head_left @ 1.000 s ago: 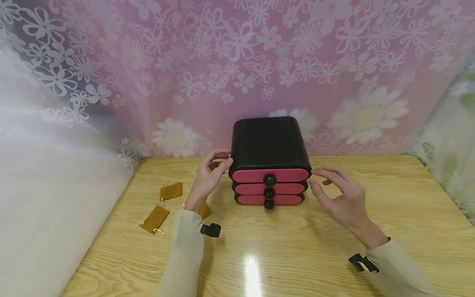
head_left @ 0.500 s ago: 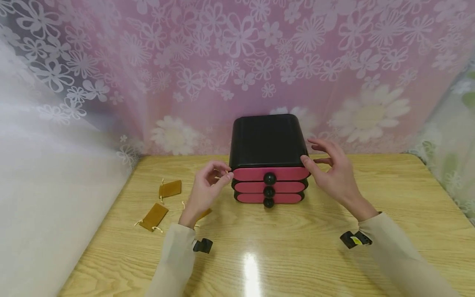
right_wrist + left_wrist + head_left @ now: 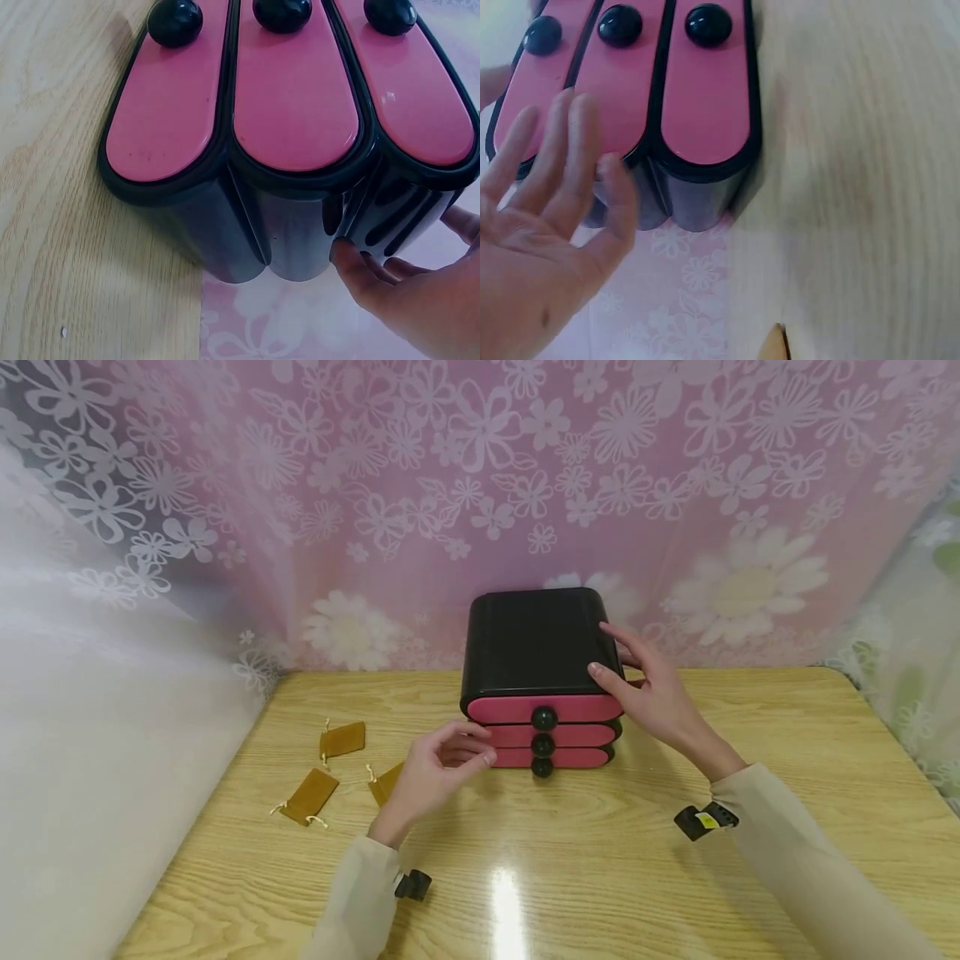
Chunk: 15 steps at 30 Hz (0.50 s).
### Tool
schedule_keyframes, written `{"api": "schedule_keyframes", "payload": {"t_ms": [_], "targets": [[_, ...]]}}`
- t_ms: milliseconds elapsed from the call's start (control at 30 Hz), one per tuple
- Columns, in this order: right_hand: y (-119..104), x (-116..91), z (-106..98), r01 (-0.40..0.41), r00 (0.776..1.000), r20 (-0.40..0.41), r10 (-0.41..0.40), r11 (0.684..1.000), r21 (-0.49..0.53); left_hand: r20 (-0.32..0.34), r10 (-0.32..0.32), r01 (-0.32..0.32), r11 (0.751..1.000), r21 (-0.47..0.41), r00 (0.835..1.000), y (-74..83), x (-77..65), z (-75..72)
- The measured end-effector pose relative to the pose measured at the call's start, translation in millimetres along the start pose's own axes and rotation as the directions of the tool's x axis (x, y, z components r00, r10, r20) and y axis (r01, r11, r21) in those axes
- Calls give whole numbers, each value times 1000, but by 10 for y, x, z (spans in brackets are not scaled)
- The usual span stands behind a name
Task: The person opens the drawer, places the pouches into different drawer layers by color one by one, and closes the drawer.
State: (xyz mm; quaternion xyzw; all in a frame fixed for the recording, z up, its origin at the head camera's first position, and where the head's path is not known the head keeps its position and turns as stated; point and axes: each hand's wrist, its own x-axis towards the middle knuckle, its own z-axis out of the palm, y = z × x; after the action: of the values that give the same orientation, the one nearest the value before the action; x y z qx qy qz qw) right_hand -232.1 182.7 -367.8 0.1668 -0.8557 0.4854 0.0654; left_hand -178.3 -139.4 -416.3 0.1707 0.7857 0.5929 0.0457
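Note:
A black three-tier drawer box [image 3: 536,643] with pink drawer fronts [image 3: 502,708] and round black knobs [image 3: 543,718] stands on the table, all drawers pushed in. My right hand [image 3: 660,697] rests on its right top edge, thumb and a finger on the upper surface; the right wrist view shows fingertips at the side of the top tier. At the front left, my left hand [image 3: 435,777] holds nothing, its bent fingers spread before the lower drawers. In the left wrist view the left hand [image 3: 547,232] overlaps the drawer fronts [image 3: 705,105]; contact is unclear.
Several things lie left of the box: a brown drawstring pouch [image 3: 342,739], another pouch [image 3: 310,797] nearer the front, and a third pouch [image 3: 384,783] partly behind the left hand. A flowered pink curtain [image 3: 420,527] hangs close behind the wooden table [image 3: 600,860].
My right hand has moved from beside the top drawer up onto the box's right top edge. The left hand has slid down and right from the upper left side to before the lower drawers.

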Motion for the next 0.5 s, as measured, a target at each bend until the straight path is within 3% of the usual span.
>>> {"api": "schedule_keyframes", "payload": {"t_ms": [133, 300, 400, 500], "targets": [[6, -14, -10, -25, 999, 31, 25, 1000, 3, 117, -93, 89, 995, 44, 989, -42, -18, 77], [18, -15, -6, -28, 999, 35, 28, 1000, -3, 213, -111, 92, 991, 98, 971, -106, 2, 177], [19, -16, -8, -35, 999, 35, 35, 999, -10, 228, -122, 93, 987, 132, 966, -146, 18, 237], [11, -23, -11, -40, 999, 35, 40, 999, -13, 197, -166, 135, 978, 161, 966, -171, 31, 313]]}}
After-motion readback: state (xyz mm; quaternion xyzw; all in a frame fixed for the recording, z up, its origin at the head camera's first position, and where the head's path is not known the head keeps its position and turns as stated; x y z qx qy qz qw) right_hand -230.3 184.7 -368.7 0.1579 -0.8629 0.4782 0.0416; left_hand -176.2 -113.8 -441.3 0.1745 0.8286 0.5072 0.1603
